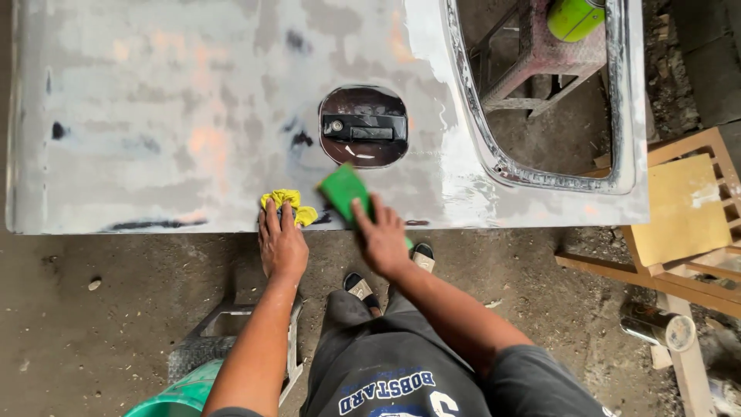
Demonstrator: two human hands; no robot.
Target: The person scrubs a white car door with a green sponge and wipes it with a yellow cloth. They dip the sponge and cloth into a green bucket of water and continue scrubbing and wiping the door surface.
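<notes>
A grey, sanded car door panel (154, 116) lies flat before me, with a dark recessed handle (364, 127) near its middle and a window opening (556, 93) at the right. My left hand (282, 243) rests at the panel's near edge, fingers pressing on a crumpled yellow cloth (287, 202). My right hand (382, 239) grips a green flat block (345, 189), held tilted against the panel just below the handle recess.
A wooden frame with a yellowish board (679, 212) stands at the right. A metal can (656, 324) lies on the ground beside it. A stool (540, 54) and a lime-green object (575, 17) show through the window opening. A green bucket (177, 394) is at bottom left.
</notes>
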